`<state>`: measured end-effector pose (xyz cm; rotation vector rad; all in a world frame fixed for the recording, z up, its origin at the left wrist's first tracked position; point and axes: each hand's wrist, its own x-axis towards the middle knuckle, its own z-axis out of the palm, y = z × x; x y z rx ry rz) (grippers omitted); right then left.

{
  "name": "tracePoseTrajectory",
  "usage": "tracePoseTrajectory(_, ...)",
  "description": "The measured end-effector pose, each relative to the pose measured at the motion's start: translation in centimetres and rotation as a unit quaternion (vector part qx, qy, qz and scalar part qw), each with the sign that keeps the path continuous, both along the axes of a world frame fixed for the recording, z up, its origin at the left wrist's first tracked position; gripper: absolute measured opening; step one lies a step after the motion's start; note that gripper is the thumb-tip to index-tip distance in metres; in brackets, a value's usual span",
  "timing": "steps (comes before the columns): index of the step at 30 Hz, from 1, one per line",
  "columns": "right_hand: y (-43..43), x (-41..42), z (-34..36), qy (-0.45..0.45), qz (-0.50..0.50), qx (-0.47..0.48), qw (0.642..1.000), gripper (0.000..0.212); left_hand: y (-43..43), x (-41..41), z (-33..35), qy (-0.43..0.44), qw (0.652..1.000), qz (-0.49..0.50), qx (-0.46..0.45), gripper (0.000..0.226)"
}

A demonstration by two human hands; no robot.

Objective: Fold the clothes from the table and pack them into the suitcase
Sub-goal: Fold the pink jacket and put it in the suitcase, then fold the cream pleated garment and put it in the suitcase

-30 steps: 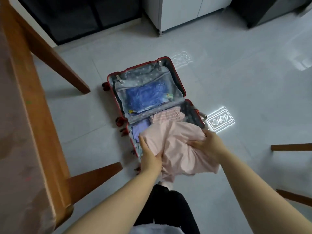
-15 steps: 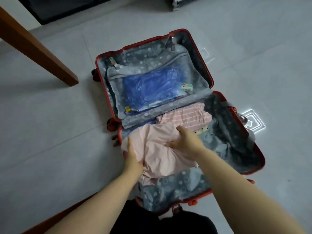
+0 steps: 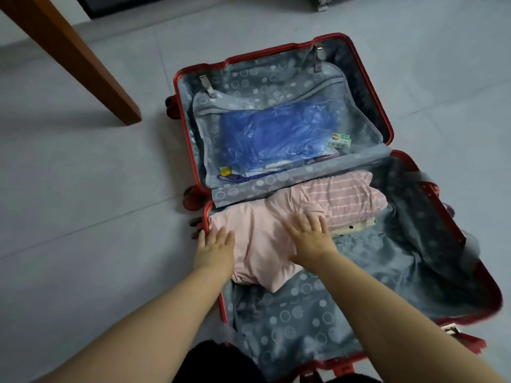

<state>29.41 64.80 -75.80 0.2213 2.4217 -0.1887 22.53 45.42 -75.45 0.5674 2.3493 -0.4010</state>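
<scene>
A red suitcase (image 3: 385, 117) lies open on the floor, lined in grey circle-print fabric. A folded plain pink garment (image 3: 260, 244) lies in the near half against its left wall. My left hand (image 3: 214, 248) rests flat on the garment's left edge with straight fingers. Spread flat on the garment's right side is my right hand (image 3: 309, 239). A pink striped garment (image 3: 348, 197) lies folded just beyond, with a pale spotted piece (image 3: 354, 229) under it. The far half holds a blue plastic bag (image 3: 273, 139) behind a mesh divider.
A slanted wooden table leg (image 3: 80, 64) stands on the grey tile floor to the left of the suitcase. The near half's right and front lining (image 3: 387, 272) is uncovered. Dark trousers (image 3: 221, 363) show at the bottom edge.
The pink garment went from held above the suitcase to lying inside it. Both hands let go of their grip and now lie flat on it. The view moved closer.
</scene>
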Motion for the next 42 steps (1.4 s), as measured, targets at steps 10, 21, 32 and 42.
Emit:
tracePoseTrajectory(10, -4.5, 9.9, 29.6, 0.0, -0.143, -0.071, 0.987, 0.073, 1.5, 10.8, 29.4, -0.045, 0.979, 0.152, 0.129, 0.062)
tracePoseTrajectory(21, -11.0, 11.1, 56.1, 0.135, -0.214, -0.035, 0.967, 0.063, -2.4, 11.5, 57.0, -0.009, 0.94, 0.085, 0.331, 0.054)
tracePoseTrajectory(32, -32.4, 7.5, 64.8, 0.205, -0.189, -0.115, 0.953, 0.059, -24.0, 6.9, 67.2, 0.039, 0.928, 0.037, 0.368, 0.05)
tracePoseTrajectory(42, -41.2, 4.5, 67.7, 0.204, -0.057, -0.138, 0.968, 0.059, -36.0, 7.5, 67.6, 0.085, 0.93, 0.163, 0.32, 0.055)
